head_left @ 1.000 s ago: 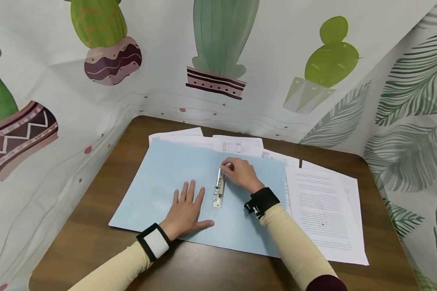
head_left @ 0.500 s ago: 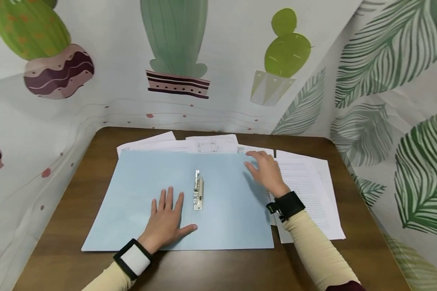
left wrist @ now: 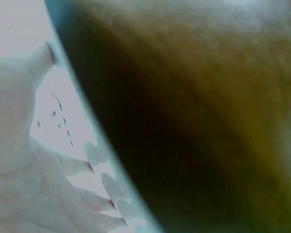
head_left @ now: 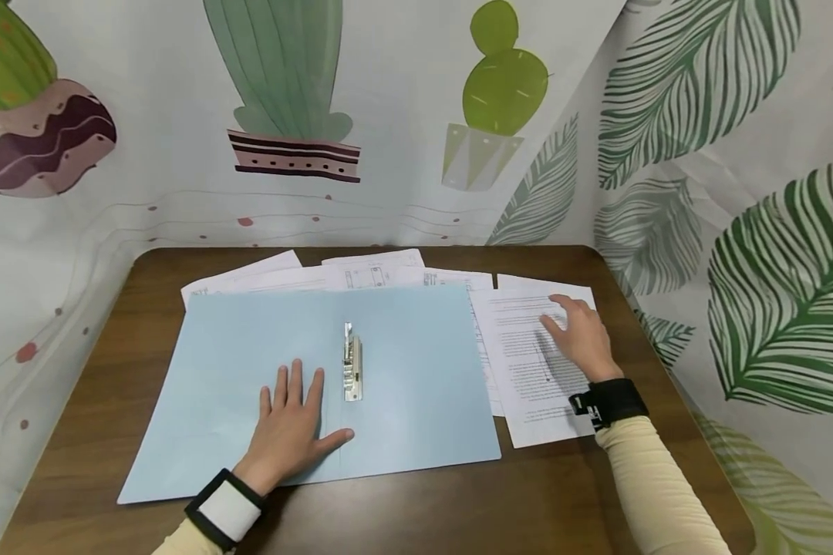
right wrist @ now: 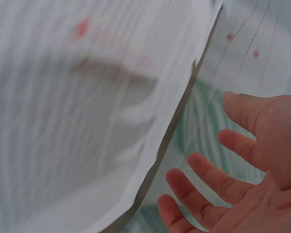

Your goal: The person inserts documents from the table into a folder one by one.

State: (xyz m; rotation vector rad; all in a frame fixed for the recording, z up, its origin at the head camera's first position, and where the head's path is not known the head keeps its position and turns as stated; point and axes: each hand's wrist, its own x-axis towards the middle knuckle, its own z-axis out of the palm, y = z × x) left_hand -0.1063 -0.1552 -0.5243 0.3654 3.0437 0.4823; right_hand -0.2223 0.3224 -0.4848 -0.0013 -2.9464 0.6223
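Observation:
A light blue folder (head_left: 423,385) lies spread flat on the wooden table, with a metal clip (head_left: 352,370) along its middle. My left hand (head_left: 286,435) rests on the folder's left half, fingers straight and spread, thumb pointing toward the clip. To the folder's right lies a printed sheet (head_left: 521,370) on top of other paper. Over that sheet is my right hand (head_left: 585,339), its fingers loosely bent and holding nothing. In the right wrist view the hand (right wrist: 247,179) appears apart from the sheet (right wrist: 87,145), on which its shadow falls.
Several papers (head_left: 382,271) stick out behind the folder's back edge, partly covered by it. Brown tabletop (head_left: 416,509) shows along the front. A white cloth (head_left: 403,193) printed with cacti and leaves hangs behind and beside the table.
My right hand has let go of the clip's far end and moved right, across the folder to the printed sheet. The left hand stays on the folder. The head view has swung right.

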